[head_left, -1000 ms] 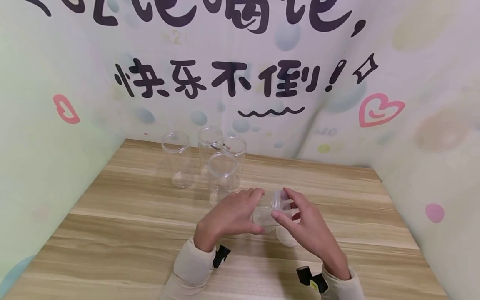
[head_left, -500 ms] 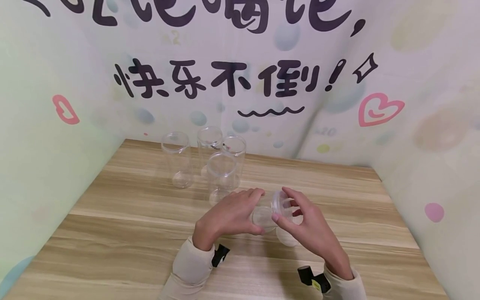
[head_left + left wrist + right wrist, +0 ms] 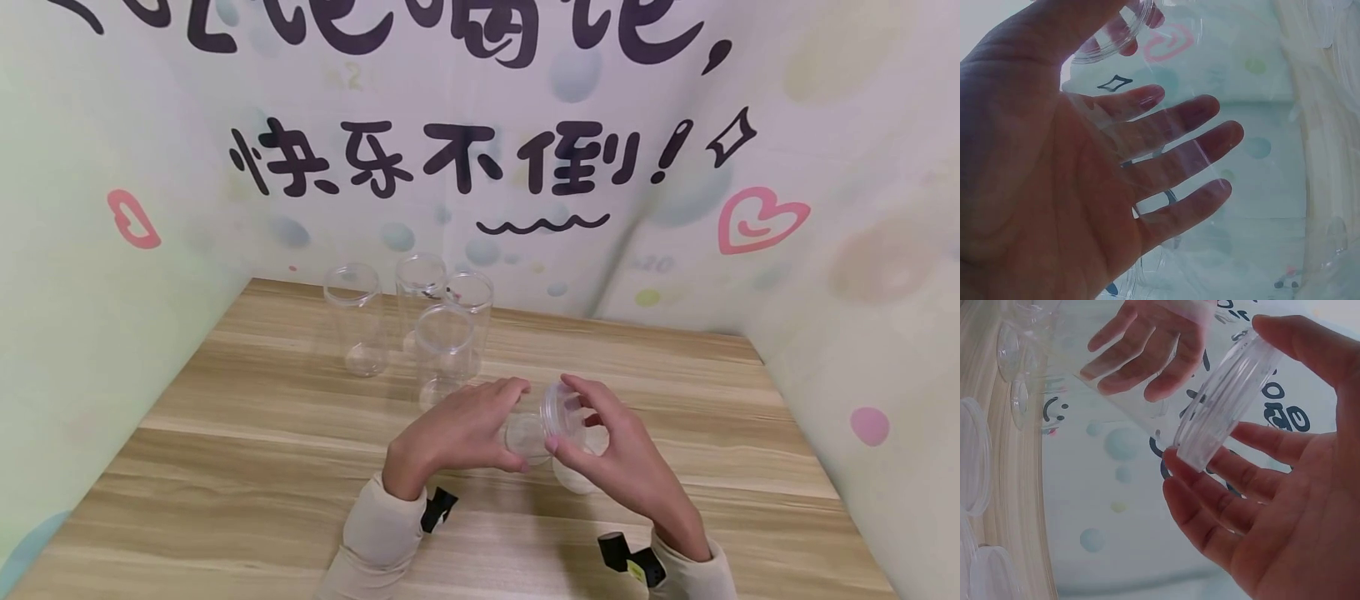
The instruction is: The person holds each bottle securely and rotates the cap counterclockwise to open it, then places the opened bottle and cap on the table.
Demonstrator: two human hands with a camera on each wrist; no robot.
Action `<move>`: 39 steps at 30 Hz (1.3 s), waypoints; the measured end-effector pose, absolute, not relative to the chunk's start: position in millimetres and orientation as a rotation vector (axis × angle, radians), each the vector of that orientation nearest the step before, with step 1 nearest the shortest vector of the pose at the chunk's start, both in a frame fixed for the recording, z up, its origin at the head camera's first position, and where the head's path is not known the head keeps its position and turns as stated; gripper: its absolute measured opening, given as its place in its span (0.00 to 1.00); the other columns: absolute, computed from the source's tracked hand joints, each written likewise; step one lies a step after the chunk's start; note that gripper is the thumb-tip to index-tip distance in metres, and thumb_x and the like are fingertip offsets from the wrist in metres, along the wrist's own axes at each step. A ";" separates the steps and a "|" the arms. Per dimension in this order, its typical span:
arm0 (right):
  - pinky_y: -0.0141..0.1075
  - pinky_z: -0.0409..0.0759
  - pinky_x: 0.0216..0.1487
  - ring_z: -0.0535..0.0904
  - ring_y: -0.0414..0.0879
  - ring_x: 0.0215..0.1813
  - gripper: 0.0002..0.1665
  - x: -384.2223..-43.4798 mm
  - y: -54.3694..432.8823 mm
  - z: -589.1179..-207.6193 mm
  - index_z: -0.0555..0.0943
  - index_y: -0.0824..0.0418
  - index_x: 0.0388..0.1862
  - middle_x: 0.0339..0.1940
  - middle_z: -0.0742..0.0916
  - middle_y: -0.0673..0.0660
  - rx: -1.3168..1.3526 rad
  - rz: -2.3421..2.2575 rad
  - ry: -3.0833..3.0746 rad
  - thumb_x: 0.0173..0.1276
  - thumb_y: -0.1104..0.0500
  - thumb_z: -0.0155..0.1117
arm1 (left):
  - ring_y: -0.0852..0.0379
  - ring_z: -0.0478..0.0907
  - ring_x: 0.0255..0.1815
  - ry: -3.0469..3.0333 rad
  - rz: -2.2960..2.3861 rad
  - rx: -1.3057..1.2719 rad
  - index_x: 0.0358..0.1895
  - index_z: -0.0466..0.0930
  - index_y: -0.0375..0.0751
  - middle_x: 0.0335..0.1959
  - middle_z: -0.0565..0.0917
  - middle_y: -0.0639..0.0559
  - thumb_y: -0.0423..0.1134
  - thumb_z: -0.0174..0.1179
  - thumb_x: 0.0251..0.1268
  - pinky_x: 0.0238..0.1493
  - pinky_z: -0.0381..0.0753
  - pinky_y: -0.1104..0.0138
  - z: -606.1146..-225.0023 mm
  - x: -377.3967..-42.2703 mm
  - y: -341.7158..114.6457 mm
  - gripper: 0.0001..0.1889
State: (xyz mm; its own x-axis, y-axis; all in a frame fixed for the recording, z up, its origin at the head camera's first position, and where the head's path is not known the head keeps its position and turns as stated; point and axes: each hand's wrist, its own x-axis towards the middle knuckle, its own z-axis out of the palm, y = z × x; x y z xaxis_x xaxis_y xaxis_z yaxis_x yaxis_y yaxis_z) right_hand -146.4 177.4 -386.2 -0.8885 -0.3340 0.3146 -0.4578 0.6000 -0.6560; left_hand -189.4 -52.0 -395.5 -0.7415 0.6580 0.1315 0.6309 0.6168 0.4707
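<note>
My left hand (image 3: 465,425) holds a clear plastic cup (image 3: 527,440) on its side, thumb towards me and fingers behind it. The cup's mouth points right. My right hand (image 3: 626,454) pinches a clear ribbed lid (image 3: 562,408) by its edge, between thumb and fingertips. In the right wrist view the lid (image 3: 1229,394) is tilted at the cup's mouth end; I cannot tell whether it is seated on the rim. Through the transparent cup wall the left wrist view shows the left fingers (image 3: 1179,150) spread and nearly straight.
Several clear cups stand upright at the back left of the wooden table, one (image 3: 444,342) close behind my left hand. Whitish round lids (image 3: 573,475) lie on the table below my right hand. A printed cloth wall (image 3: 555,275) closes the back.
The lid has tilted slightly, its top edge leaning left, and my right hand has shifted a little with it. My left hand and the cup have barely moved.
</note>
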 end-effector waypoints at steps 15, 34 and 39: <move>0.41 0.78 0.56 0.71 0.46 0.65 0.45 -146.7 176.4 -388.7 0.64 0.52 0.74 0.69 0.74 0.50 0.833 1.163 -2.586 0.60 0.62 0.74 | 0.56 0.78 0.52 2.772 0.830 1.140 0.65 0.67 0.39 0.55 0.81 0.49 0.53 0.77 0.46 0.55 0.78 0.60 -395.8 -190.1 -55.1 0.44; 0.38 0.80 0.41 0.81 0.47 0.48 0.41 -143.3 168.0 -384.8 0.63 0.60 0.75 0.61 0.79 0.58 0.408 1.073 -2.723 0.69 0.46 0.66 | 0.55 0.77 0.56 2.829 0.774 1.103 0.67 0.66 0.39 0.58 0.79 0.51 0.56 0.76 0.47 0.57 0.78 0.58 -393.2 -189.2 -49.7 0.45; 0.32 0.78 0.35 0.81 0.43 0.43 0.41 -142.9 164.8 -385.2 0.70 0.59 0.70 0.56 0.81 0.54 0.367 1.000 -2.728 0.63 0.43 0.71 | 0.55 0.76 0.59 2.826 0.755 1.097 0.68 0.65 0.40 0.60 0.78 0.50 0.57 0.75 0.48 0.61 0.76 0.57 -393.3 -189.4 -49.3 0.45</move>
State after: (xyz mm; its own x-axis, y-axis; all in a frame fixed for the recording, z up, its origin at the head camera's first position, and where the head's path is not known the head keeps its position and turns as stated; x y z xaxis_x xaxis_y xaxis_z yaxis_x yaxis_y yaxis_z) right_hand -142.9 164.8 -385.2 -0.9463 -0.1585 0.2818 -0.3031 0.7385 -0.6022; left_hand -189.4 -49.3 -393.3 -0.7534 0.6393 0.1542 0.6310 0.6366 0.4434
